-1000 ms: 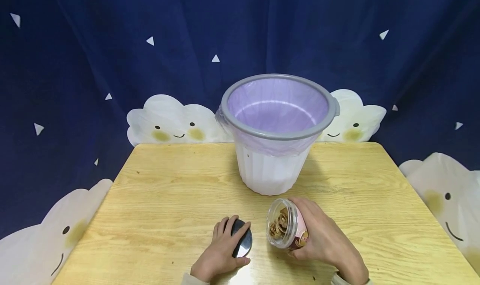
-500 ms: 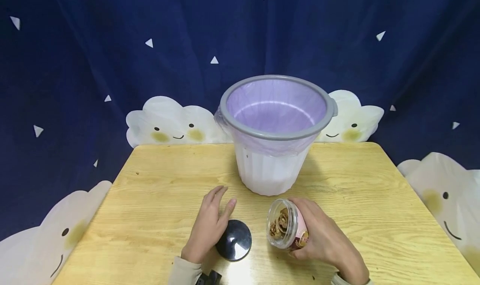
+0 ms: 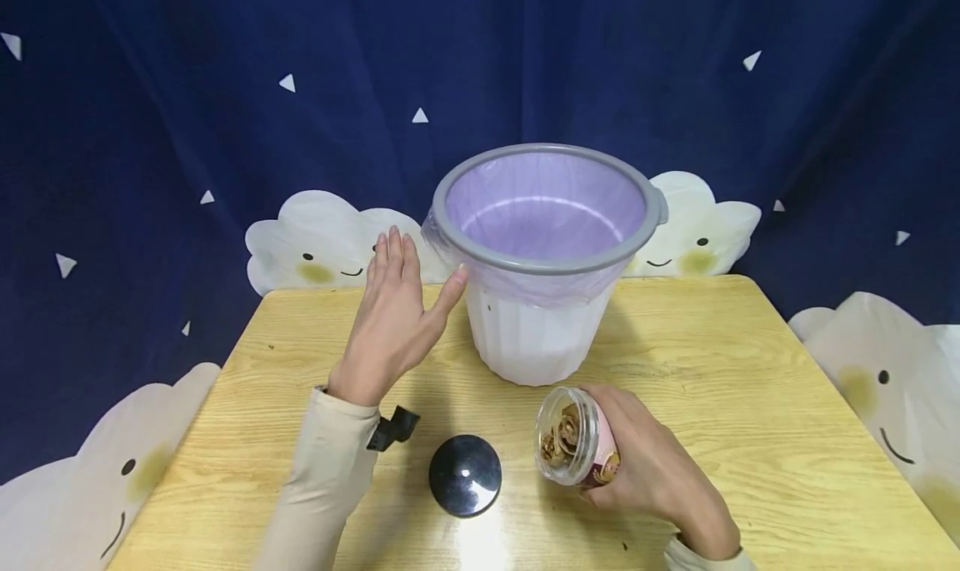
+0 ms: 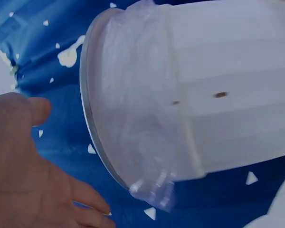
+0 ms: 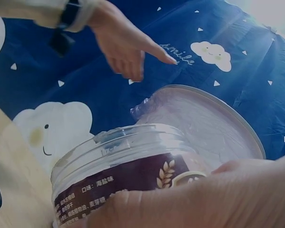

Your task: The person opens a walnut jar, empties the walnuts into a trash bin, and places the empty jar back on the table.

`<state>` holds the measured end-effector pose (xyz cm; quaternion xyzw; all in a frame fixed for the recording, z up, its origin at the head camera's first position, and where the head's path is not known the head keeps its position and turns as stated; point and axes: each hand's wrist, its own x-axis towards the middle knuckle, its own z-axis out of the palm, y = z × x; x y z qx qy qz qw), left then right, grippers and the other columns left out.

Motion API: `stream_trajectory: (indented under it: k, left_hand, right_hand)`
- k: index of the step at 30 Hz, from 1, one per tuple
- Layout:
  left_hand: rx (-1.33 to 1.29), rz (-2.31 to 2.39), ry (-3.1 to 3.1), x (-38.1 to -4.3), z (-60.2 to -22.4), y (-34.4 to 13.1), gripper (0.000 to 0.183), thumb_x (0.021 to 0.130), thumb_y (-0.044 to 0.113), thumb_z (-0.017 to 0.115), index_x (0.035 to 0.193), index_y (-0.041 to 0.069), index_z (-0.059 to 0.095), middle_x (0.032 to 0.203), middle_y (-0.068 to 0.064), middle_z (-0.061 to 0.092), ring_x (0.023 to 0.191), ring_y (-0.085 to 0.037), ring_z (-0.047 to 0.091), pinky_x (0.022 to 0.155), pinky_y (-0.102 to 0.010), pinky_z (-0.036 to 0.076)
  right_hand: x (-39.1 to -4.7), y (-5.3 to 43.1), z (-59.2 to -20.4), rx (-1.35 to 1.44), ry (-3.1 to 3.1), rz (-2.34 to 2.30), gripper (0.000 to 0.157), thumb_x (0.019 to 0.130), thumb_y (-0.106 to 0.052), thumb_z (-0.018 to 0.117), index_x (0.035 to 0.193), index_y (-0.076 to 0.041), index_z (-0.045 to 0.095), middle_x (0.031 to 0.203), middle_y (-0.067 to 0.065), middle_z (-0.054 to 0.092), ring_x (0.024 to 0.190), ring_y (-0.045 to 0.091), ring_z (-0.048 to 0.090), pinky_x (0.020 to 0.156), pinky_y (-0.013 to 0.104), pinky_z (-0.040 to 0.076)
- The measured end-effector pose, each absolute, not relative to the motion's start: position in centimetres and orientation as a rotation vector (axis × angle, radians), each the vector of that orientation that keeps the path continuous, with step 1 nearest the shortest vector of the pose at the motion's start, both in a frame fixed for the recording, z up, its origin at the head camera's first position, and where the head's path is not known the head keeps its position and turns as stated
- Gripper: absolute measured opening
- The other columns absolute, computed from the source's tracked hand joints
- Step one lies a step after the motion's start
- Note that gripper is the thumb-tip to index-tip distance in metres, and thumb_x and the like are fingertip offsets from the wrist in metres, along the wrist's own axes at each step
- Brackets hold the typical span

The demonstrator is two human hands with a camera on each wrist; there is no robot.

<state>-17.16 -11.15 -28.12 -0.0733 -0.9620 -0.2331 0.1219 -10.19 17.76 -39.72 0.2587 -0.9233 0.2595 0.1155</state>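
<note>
My right hand grips a clear plastic jar with a pink and dark red label, tilted so its uncovered mouth faces left and up. Brown curled pieces lie inside it. In the right wrist view the jar shows its threaded rim and printed label. My left hand is raised with straight fingers, thumb apart, holding nothing. It hovers just left of the trash can, which is white with a grey rim and a purple liner bag. Whether the thumb touches the can I cannot tell. A round black lid lies on the table below.
The wooden table carries the can near its back edge. Behind hangs a dark blue curtain with white triangles and smiling clouds. A few small dark crumbs are on the table.
My left hand has let go of the black lid, leaving it on the table, and has risen forward to beside the trash can. The right hand and jar have barely moved.
</note>
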Motion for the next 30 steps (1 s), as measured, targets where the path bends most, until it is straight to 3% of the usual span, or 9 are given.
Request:
stream_trajectory:
  k: [12, 23, 30]
  left_hand:
    - [-0.227, -0.570, -2.936, -21.5, -25.4, -9.7, 0.104, 0.090, 0.074, 0.024, 0.150, -0.009, 0.008, 0.157, -0.027, -0.002, 0.146, -0.033, -0.011, 0.120, -0.045, 0.001]
    - [-0.188, -0.554, -2.996, -21.6, -25.1, -9.1, 0.096, 0.094, 0.065, 0.025, 0.148, -0.011, 0.003, 0.156, -0.028, -0.006, 0.145, -0.036, -0.013, 0.120, -0.046, 0.001]
    - [-0.184, -0.550, -3.004, -21.6, -25.1, -9.0, 0.096, 0.094, 0.065, 0.024, 0.149, -0.011, 0.002, 0.156, -0.028, -0.006, 0.146, -0.036, -0.012, 0.120, -0.046, 0.001]
  right_hand:
    - [-10.4, 18.5, -39.0, 0.724, -2.648, 0.706, 0.108, 0.035, -0.024, 0.093, 0.132, -0.011, 0.049, 0.122, 0.002, 0.056, 0.115, 0.024, 0.052, 0.089, 0.047, 0.050]
    - [-11.2, 19.6, -36.4, 0.731, -2.578, 0.659, 0.109, 0.035, -0.024, 0.091, 0.134, -0.014, 0.049, 0.123, -0.001, 0.055, 0.115, 0.021, 0.050, 0.088, 0.046, 0.048]
    - [-12.0, 20.0, -34.9, 0.759, -2.558, 0.611, 0.109, 0.036, -0.023, 0.091, 0.135, -0.009, 0.048, 0.127, 0.006, 0.054, 0.118, 0.026, 0.049, 0.092, 0.049, 0.046]
